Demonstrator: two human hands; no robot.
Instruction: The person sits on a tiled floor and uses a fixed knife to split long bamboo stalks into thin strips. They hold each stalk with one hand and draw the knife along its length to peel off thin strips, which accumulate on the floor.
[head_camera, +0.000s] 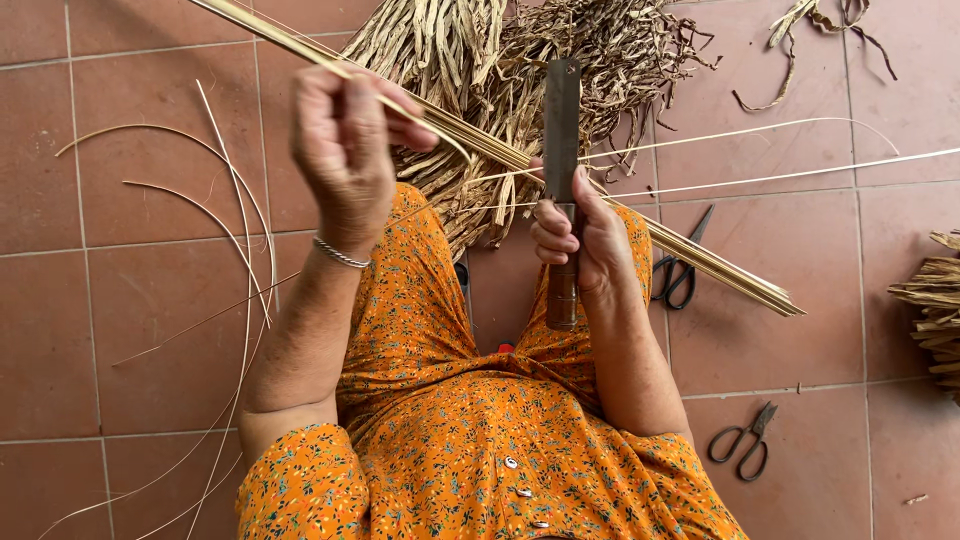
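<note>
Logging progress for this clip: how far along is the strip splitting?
Done: several thin pale strips lie curled on the tiled floor. In hand: the left hand pinches a bamboo strip while the right hand holds a knife upright against it. Left: a bundle of uncut slats across the lap.

A terracotta tiled floor bears dried fibre heaps, thin cane strips and two scissors.

You have one view only, worn on your head, facing steeply down over your lap to the tiled floor. It sits close: your left hand and right hand fill the middle (floor beyond them).
</note>
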